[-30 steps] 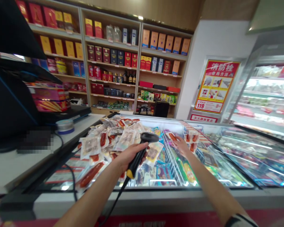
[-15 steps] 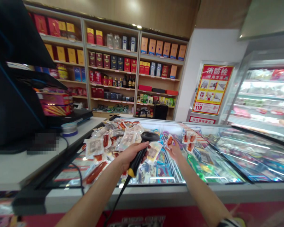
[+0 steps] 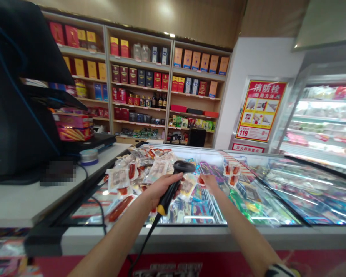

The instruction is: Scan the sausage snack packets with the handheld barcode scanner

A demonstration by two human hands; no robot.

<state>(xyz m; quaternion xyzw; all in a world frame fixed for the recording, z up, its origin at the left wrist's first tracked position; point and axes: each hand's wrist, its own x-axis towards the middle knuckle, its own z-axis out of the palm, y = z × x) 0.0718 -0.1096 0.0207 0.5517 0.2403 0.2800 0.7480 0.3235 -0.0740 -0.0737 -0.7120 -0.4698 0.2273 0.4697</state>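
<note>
My left hand (image 3: 161, 188) is wrapped round the handle of a black barcode scanner (image 3: 167, 197), its head tilted up to the right over the freezer. A cable runs down from the scanner's yellow-banded end. My right hand (image 3: 210, 183) pinches a small vacuum-packed sausage (image 3: 201, 180), mostly hidden by the fingers, just right of the scanner head. A pale packet (image 3: 188, 186) lies between the two hands. To the left, a heap of clear food packets (image 3: 118, 178) covers the glass, with a long reddish sausage pack (image 3: 120, 208) in front. A few reddish packets (image 3: 232, 169) lie to the right.
A glass-topped chest freezer (image 3: 276, 192) stretches across the front. On the left, a counter (image 3: 14, 204) carries a dark register screen (image 3: 31, 42) and a round tub (image 3: 88, 157). Shelves of boxed bottles (image 3: 141, 79) stand behind; a lit display fridge (image 3: 323, 123) is at right.
My right hand has brought the sausage packet left and slightly down, closer to the scanner head. The left hand keeps its hold on the scanner. The whole view has shifted a little.
</note>
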